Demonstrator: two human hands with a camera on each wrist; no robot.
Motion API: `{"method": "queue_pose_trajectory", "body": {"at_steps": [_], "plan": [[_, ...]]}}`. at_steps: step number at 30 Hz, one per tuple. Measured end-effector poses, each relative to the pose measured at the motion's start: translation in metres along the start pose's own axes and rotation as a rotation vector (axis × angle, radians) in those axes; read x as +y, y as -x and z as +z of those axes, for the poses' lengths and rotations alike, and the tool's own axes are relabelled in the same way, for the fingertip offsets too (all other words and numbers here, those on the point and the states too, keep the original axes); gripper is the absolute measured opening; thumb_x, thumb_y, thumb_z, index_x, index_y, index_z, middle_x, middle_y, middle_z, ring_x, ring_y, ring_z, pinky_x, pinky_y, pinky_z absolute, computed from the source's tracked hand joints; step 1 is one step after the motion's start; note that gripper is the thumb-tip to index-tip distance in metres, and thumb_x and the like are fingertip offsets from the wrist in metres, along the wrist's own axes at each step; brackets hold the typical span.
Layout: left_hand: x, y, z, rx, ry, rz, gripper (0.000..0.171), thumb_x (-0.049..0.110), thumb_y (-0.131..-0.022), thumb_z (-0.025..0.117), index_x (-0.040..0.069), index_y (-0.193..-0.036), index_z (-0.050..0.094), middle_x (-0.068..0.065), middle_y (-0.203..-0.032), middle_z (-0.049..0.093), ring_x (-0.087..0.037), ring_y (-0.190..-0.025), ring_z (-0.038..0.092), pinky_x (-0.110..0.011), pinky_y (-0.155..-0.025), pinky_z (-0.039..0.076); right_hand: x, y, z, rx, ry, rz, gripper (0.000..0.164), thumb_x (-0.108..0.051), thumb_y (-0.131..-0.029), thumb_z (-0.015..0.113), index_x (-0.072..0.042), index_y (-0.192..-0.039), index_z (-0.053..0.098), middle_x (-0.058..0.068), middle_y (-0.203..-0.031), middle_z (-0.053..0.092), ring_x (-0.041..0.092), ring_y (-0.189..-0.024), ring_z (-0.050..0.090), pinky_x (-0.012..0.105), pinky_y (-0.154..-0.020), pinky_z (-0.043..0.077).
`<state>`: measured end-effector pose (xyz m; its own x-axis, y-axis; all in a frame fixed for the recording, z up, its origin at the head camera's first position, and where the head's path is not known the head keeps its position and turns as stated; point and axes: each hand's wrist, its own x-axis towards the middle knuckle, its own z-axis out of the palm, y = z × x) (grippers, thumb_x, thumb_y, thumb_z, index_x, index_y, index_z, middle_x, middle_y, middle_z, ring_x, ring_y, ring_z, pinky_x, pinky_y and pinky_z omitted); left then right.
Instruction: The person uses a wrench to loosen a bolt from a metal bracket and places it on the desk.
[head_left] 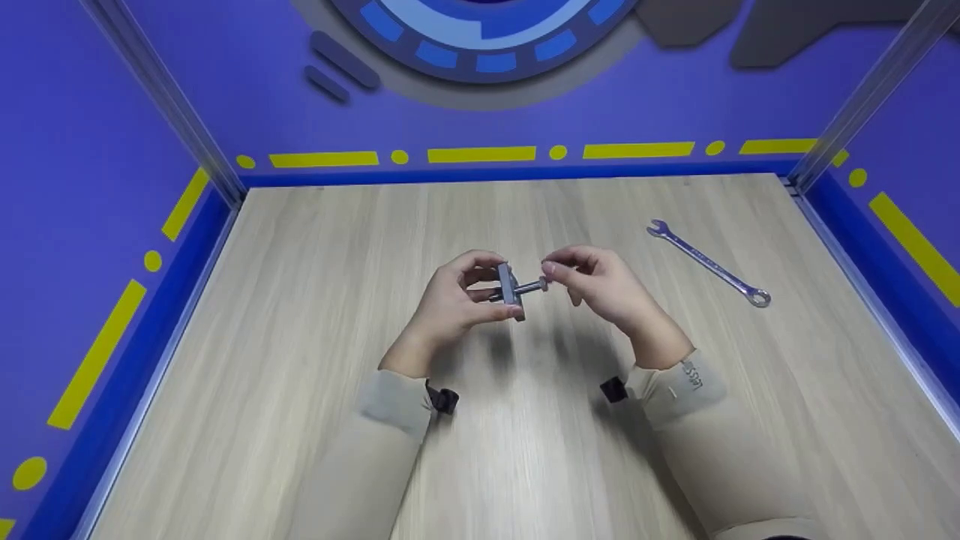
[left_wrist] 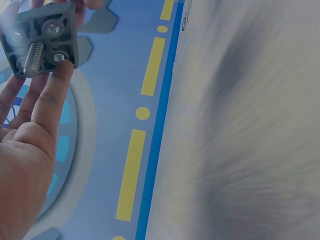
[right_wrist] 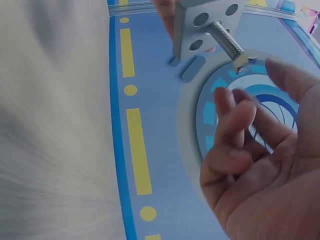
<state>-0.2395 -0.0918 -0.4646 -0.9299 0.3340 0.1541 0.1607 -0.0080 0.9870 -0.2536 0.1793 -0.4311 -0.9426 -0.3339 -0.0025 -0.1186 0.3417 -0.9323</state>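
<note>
My left hand grips a small square grey plate by its edges, above the table. The right wrist view shows a flat face with round holes; ribs and recesses cover the other face in the left wrist view. A hex bolt passes through the plate's middle, its head to the right and its threaded end sticking out on the ribbed side. Beside the bolt head, my right hand has its thumb and loosely bent fingers apart, with a gap between them and the head.
A combination wrench lies aslant on the wooden table, right of my right hand. Blue panels with yellow marks stand behind and at both sides. Metal framing runs along the corners.
</note>
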Motion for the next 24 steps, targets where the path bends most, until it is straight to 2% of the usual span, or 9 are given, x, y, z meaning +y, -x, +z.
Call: {"method": "queue_pose_trajectory", "body": {"at_steps": [5, 8, 10, 14, 17, 24], "plan": [[-0.0006, 0.0008, 0.0009, 0.000, -0.008, 0.016, 0.072, 0.003, -0.080, 0.102, 0.000, -0.142, 0.067, -0.015, -0.140, 0.069, -0.034, -0.132, 0.075, -0.038, -0.113, 0.067, 0.0029, -0.0010, 0.0032, -0.044, 0.047, 0.071, 0.044, -0.041, -0.114, 0.070, -0.002, -0.095, 0.081, -0.006, -0.075, 0.073, 0.009, -0.058, 0.055, 0.023, -0.060, 0.046], [-0.0009, 0.0009, 0.0013, -0.003, -0.005, 0.008, 0.071, 0.003, -0.080, 0.102, 0.001, -0.142, 0.067, -0.015, -0.140, 0.068, -0.034, -0.132, 0.076, -0.038, -0.113, 0.067, 0.0012, 0.0002, 0.0036, -0.063, 0.071, 0.064, 0.044, -0.041, -0.112, 0.072, -0.005, -0.090, 0.081, -0.007, -0.072, 0.072, 0.009, -0.058, 0.056, 0.024, -0.058, 0.048], [-0.0009, 0.0008, 0.0012, -0.002, -0.004, -0.001, 0.072, 0.004, -0.080, 0.102, 0.002, -0.143, 0.067, -0.015, -0.141, 0.069, -0.034, -0.132, 0.076, -0.038, -0.113, 0.067, 0.0001, 0.0009, 0.0030, -0.059, 0.083, 0.049, 0.038, -0.039, -0.111, 0.074, -0.007, -0.092, 0.083, -0.007, -0.075, 0.074, 0.010, -0.059, 0.056, 0.023, -0.058, 0.046], [0.0001, 0.0008, 0.0012, -0.001, 0.016, -0.012, 0.072, 0.003, -0.080, 0.102, 0.001, -0.143, 0.067, -0.015, -0.140, 0.069, -0.037, -0.132, 0.076, -0.038, -0.112, 0.068, -0.0010, 0.0020, 0.0014, -0.061, 0.063, -0.003, 0.026, -0.029, -0.107, 0.080, -0.004, -0.108, 0.086, -0.005, -0.087, 0.077, 0.009, -0.065, 0.059, 0.021, -0.058, 0.048], [0.0006, 0.0008, 0.0011, -0.003, 0.034, -0.012, 0.072, 0.001, -0.080, 0.102, 0.000, -0.142, 0.066, -0.016, -0.139, 0.068, -0.038, -0.132, 0.076, -0.039, -0.111, 0.068, -0.0013, 0.0027, 0.0007, -0.066, 0.039, -0.042, 0.025, -0.019, -0.102, 0.084, 0.000, -0.118, 0.084, -0.004, -0.093, 0.077, 0.009, -0.071, 0.060, 0.019, -0.060, 0.049], [-0.0004, 0.0006, 0.0003, 0.000, 0.018, -0.017, 0.070, 0.004, -0.081, 0.102, 0.004, -0.141, 0.067, -0.014, -0.140, 0.069, -0.036, -0.129, 0.078, -0.040, -0.110, 0.069, -0.0008, 0.0033, 0.0011, -0.052, 0.050, -0.149, 0.022, -0.001, -0.095, 0.086, -0.003, -0.116, 0.084, -0.003, -0.082, 0.067, 0.008, -0.068, 0.055, 0.019, -0.058, 0.042]]}}
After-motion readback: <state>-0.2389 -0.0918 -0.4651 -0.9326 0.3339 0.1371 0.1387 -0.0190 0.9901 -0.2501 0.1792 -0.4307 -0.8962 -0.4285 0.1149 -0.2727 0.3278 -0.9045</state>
